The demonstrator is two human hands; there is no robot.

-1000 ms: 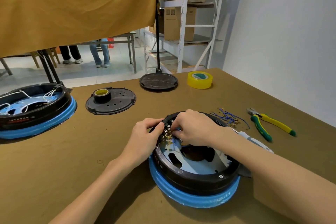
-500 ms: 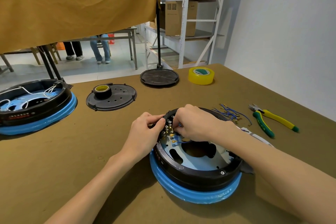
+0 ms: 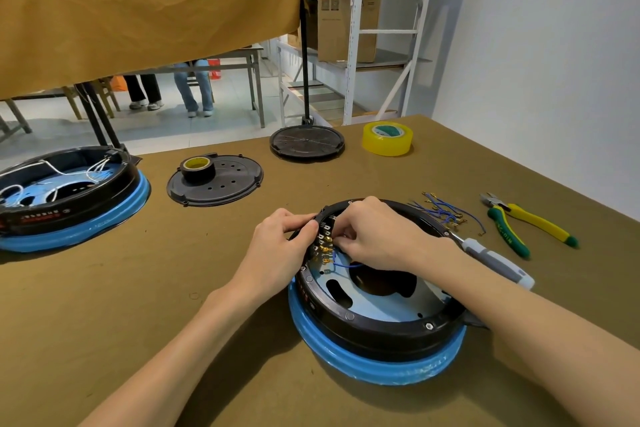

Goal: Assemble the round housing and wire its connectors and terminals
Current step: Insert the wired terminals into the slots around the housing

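Observation:
A round black housing (image 3: 377,329) on a blue base ring sits in front of me, open side up, with a pale metal plate inside. A row of gold terminals (image 3: 323,248) lines its inner left wall. My left hand (image 3: 277,250) pinches the housing's black rim by the terminals. My right hand (image 3: 377,236) reaches inside, fingertips closed on a thin blue wire (image 3: 346,266) at the terminals. The wire's tip is hidden by my fingers.
Loose blue wires (image 3: 446,211), a white-handled screwdriver (image 3: 495,262) and green-yellow cutters (image 3: 523,224) lie right of the housing. A second wired housing (image 3: 65,194), a black lid with black tape (image 3: 214,178), a lamp base (image 3: 306,142) and yellow tape (image 3: 388,139) stand farther back.
Both hands stay at the terminal row with only small finger shifts. The view has tilted slightly, so the housing sits a little higher in frame.

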